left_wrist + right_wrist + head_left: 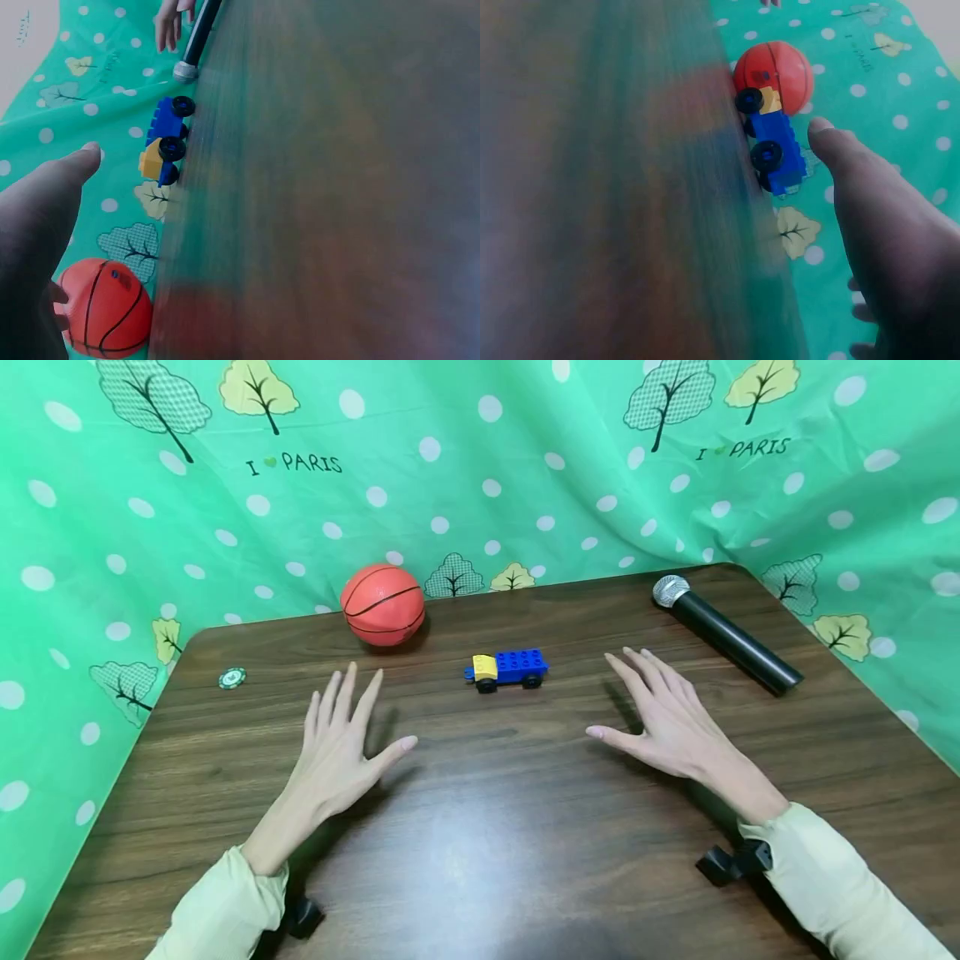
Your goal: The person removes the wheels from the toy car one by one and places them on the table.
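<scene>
A toy truck (508, 669) with a yellow cab and a blue studded bed stands on the table between the two hands and farther back. To its left my left hand (341, 752) hovers over the wood with fingers spread, holding nothing. Just beyond those fingertips sits an orange-red toy basketball (383, 605) with black lines. My right hand (667, 718) also has its fingers spread and holds nothing. Right of it lies a black microphone (731, 635) with a silver mesh head. In the right wrist view the thumb (855, 161) appears close beside the truck (776, 150).
A small green and white poker chip (232, 678) lies near the left edge of the brown wooden table (465, 827). Behind hangs a green curtain (465, 468) with white dots and printed trees. Black camera mounts (735, 862) are strapped at the sleeves.
</scene>
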A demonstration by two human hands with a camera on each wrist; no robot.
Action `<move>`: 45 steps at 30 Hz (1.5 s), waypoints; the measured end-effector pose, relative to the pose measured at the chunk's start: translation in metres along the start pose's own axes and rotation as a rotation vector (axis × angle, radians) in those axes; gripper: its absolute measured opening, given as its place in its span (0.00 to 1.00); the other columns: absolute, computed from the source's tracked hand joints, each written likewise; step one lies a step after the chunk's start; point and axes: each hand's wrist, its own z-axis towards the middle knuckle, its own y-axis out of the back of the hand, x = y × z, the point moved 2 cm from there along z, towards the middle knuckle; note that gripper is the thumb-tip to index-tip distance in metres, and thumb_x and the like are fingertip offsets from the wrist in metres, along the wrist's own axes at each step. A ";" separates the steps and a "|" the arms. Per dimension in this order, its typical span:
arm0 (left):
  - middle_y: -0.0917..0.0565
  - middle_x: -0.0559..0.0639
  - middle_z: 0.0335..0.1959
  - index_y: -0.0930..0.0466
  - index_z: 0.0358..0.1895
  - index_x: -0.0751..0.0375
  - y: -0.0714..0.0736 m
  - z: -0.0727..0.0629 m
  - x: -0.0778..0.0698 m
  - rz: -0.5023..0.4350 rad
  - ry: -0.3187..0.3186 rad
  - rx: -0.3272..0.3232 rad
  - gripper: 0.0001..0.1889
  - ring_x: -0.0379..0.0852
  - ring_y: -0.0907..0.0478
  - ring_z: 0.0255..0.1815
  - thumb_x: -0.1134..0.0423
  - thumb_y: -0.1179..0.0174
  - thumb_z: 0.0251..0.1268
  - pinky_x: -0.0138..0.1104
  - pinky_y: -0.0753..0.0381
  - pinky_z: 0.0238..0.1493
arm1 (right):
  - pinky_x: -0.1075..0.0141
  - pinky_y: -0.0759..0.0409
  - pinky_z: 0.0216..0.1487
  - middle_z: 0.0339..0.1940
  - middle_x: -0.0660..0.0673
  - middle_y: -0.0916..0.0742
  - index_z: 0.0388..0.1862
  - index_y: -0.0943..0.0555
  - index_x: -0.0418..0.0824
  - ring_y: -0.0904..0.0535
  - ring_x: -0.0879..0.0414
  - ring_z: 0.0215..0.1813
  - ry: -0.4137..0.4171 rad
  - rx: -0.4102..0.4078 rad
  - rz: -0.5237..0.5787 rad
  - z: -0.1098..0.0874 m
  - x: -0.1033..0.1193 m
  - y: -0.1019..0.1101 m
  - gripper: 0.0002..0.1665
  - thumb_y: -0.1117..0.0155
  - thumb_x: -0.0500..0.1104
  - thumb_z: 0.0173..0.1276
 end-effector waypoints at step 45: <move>0.18 0.60 0.59 0.23 0.67 0.67 -0.073 0.115 -0.039 -0.566 -0.126 0.041 0.22 0.55 0.24 0.62 0.63 0.36 0.74 0.49 0.27 0.64 | 0.49 0.26 0.55 0.57 0.36 0.20 0.69 0.25 0.33 0.24 0.43 0.58 0.101 -0.085 0.477 0.090 0.022 -0.054 0.27 0.34 0.40 0.76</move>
